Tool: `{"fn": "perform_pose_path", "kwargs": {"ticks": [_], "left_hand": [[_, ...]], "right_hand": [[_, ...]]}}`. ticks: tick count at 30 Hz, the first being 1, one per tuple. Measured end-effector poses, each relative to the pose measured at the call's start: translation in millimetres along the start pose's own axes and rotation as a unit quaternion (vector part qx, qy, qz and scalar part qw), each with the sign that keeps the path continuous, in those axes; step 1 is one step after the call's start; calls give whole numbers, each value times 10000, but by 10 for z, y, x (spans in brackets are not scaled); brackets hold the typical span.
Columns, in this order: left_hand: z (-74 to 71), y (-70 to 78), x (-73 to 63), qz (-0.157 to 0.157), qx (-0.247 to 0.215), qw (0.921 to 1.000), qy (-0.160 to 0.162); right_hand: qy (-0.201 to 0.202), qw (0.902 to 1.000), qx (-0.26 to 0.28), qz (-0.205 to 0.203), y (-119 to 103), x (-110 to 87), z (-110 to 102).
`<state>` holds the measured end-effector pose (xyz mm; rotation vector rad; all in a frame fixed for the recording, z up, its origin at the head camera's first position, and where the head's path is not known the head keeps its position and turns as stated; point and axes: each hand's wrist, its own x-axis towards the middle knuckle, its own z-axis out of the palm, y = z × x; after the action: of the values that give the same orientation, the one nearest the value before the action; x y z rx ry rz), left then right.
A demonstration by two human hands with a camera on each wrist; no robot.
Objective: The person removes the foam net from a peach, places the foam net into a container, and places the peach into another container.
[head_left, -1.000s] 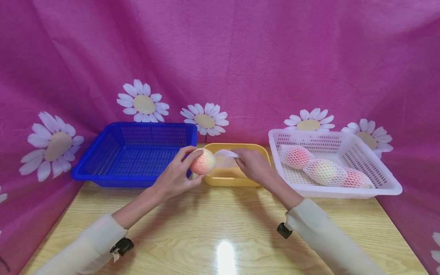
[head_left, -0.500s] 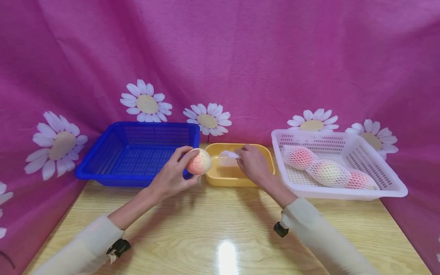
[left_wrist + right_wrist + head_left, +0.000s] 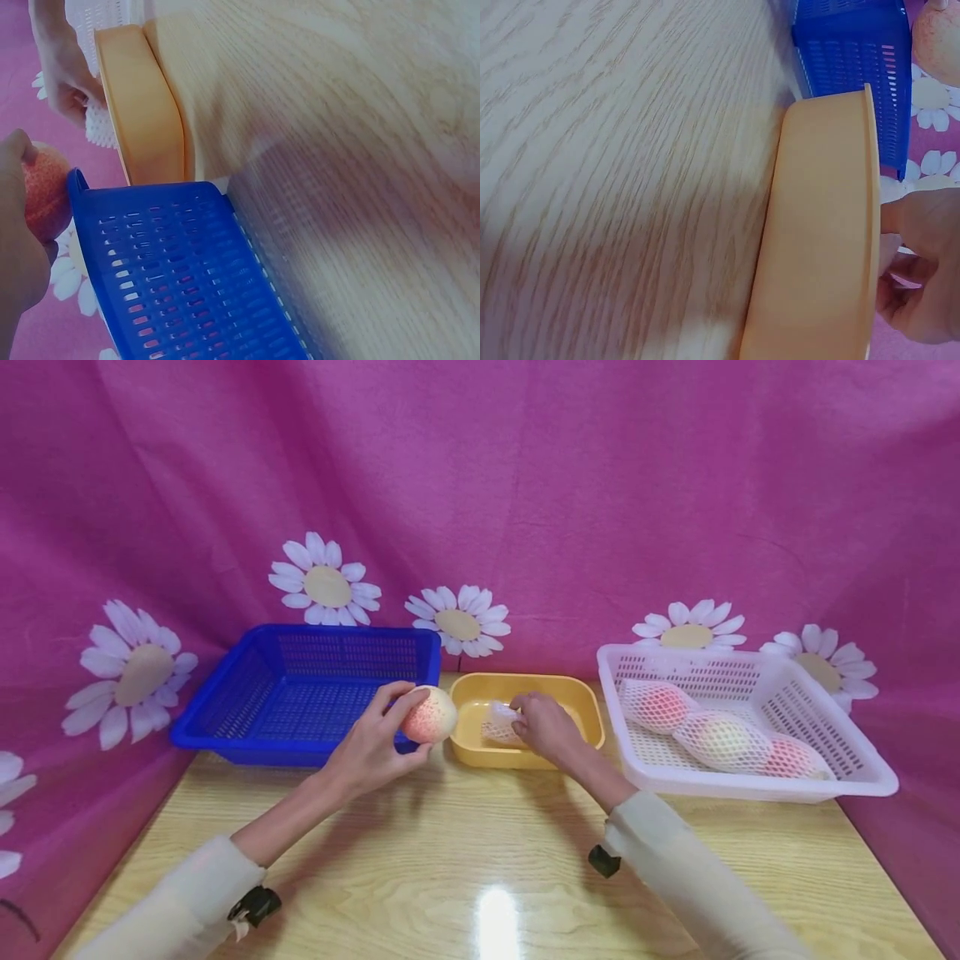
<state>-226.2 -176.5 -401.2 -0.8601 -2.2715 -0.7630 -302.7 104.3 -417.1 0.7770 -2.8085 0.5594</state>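
My left hand grips a bare pink and cream peach near the right front corner of the blue basket. In the left wrist view the peach shows beside the basket's rim. Over the yellow tray, my right hand pinches a white foam net sleeve, which hangs down into the tray. The left wrist view also catches the net at the tray's rim. Tray wall and fingers hide most of it in the right wrist view.
At the right stands a white basket with 3 net-wrapped peaches lying in it. Behind everything hangs a magenta cloth with daisies. The wooden table extends in front of the containers.
The right hand has lowered the foam net into the yellow tray. The left hand has drawn the peach slightly left, away from the net. The head view has shifted a little.
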Motion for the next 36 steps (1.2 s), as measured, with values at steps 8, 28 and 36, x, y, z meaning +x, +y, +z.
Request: {"fn": "perform_pose_path", "kwargs": {"ticks": [8,28,36], "left_hand": [[-13,-7,-1,-26,-11,10000,-24],[-119,-132,36,-481,155,9986,151],[-179,-236,8,-590,197,9977,273]], "right_hand": [[-583,9975,386,104,7,27,42],[-1706,9792,716,829,-83,52,29],[-1092,9909,690,364,-138,81,11]]}}
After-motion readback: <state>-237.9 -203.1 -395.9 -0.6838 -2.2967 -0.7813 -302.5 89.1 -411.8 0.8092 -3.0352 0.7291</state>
